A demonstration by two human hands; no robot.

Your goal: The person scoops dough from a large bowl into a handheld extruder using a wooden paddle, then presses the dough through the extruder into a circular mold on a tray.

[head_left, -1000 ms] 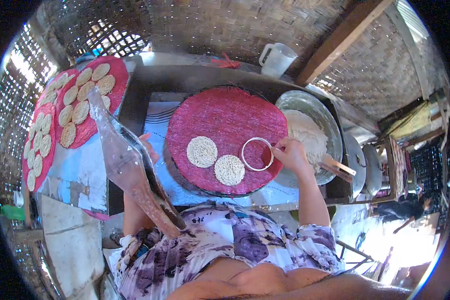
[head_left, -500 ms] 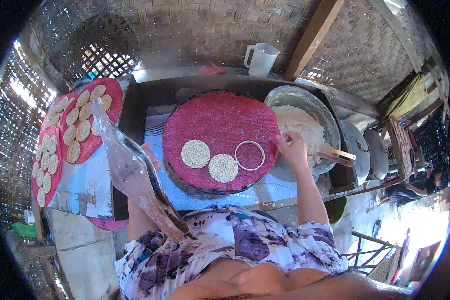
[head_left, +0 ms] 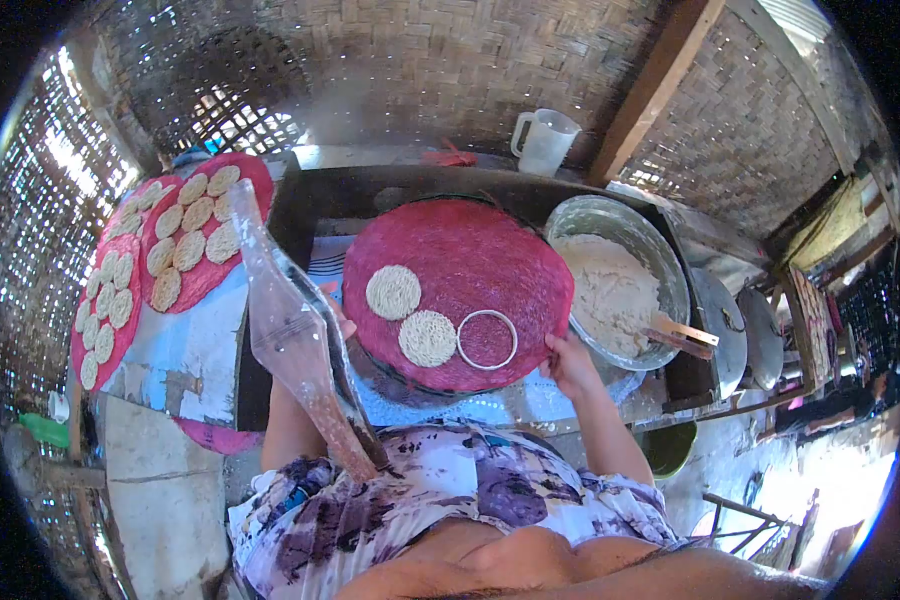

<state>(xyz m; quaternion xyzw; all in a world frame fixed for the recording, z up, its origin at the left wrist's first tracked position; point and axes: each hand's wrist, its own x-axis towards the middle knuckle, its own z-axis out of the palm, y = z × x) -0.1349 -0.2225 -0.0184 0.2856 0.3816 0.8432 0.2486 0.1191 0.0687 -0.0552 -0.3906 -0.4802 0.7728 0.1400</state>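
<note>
Head view: right hand [head_left: 574,369] had its fingers pinching the pink tray [head_left: 450,245] rim; left hand [head_left: 339,308] was mostly hidden, couldn't tell. Tray looked light, stiffish, probably best held two-sided.

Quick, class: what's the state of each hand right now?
Left hand: partly hidden; grip cannot be told.
Right hand: closed on the edge of the round red mat.

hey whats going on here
A person's right hand is at the right edge of a round red mat, while the left hand is at its left side, partly hidden behind a long implement. On the mat lie two pale, lacy discs and a white ring, which neither hand holds. A bowl of dough sits beside it.
</note>
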